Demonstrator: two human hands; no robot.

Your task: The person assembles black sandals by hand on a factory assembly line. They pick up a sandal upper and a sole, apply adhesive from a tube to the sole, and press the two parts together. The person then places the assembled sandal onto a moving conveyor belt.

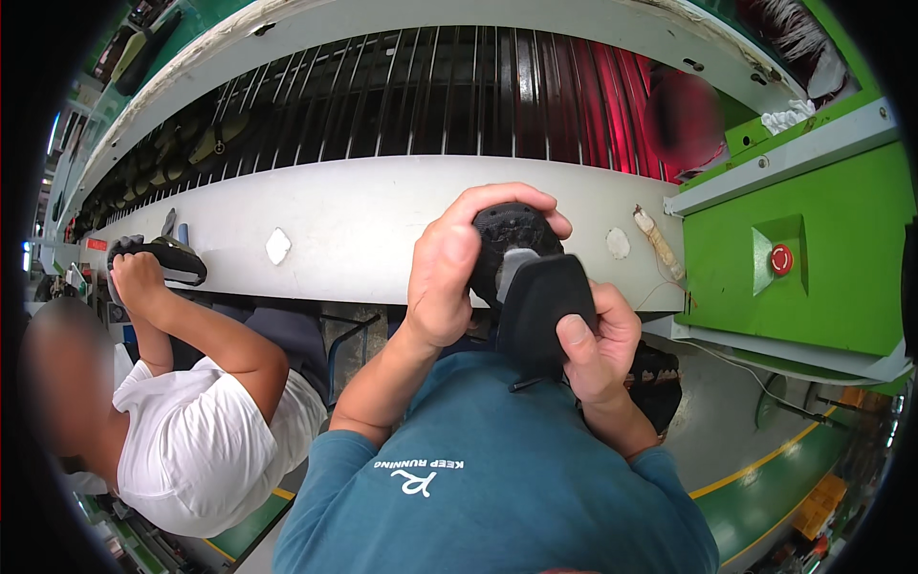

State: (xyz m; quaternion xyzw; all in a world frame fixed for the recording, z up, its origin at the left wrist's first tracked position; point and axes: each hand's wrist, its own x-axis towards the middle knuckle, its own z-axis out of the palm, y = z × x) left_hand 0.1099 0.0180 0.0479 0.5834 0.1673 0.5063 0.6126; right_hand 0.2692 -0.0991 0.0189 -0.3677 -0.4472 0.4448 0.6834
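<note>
A black shoe [497, 234] is held up in front of my chest, its rounded end pointing away from me. My left hand [442, 273] curls around its left side and over its far end. Across its nearer part lies a flat, smooth black sole piece [543, 301], with a pale grey patch visible between the two. My right hand [601, 344] pinches this piece at its right edge, thumb on top. How far the piece touches the shoe beneath is hidden.
A white ledge [354, 230] runs before me, with a conveyor of metal rods [402, 91] beyond, glowing red at right. A wrapped stick [658, 241] lies by a green machine housing [794, 297] with a red button [781, 259]. At left, a co-worker handles a black shoe [177, 260].
</note>
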